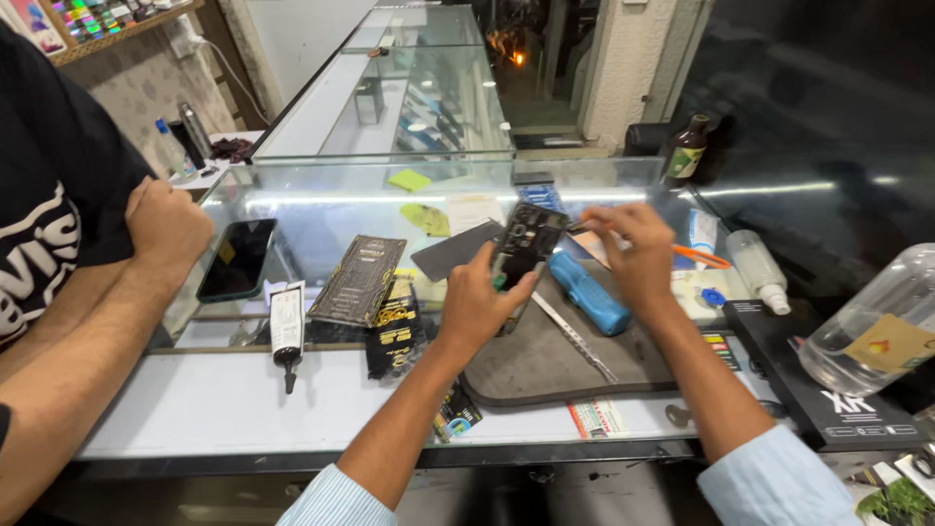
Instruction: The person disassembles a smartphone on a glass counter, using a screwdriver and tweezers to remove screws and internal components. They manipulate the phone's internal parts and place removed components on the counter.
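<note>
My left hand [479,304] holds an opened dark phone [527,240] upright above a grey work mat [545,362], its exposed inside facing me. My right hand [635,251] is just to the right of the phone, pinching a thin tool with an orange handle [703,257] whose tip points toward the phone's top edge. On the mat lie a blue tool [588,293] and metal tweezers [575,339], below and between my hands.
Another person's fist [168,226] and forearm rest on the glass counter [224,399] at left, beside a black phone [237,257]. Dark flat packets [359,279], a small black tube [287,331], a white squeeze bottle [758,268], a clear plastic bottle [881,326], a black box [818,375] and a brown bottle [686,151] surround the mat.
</note>
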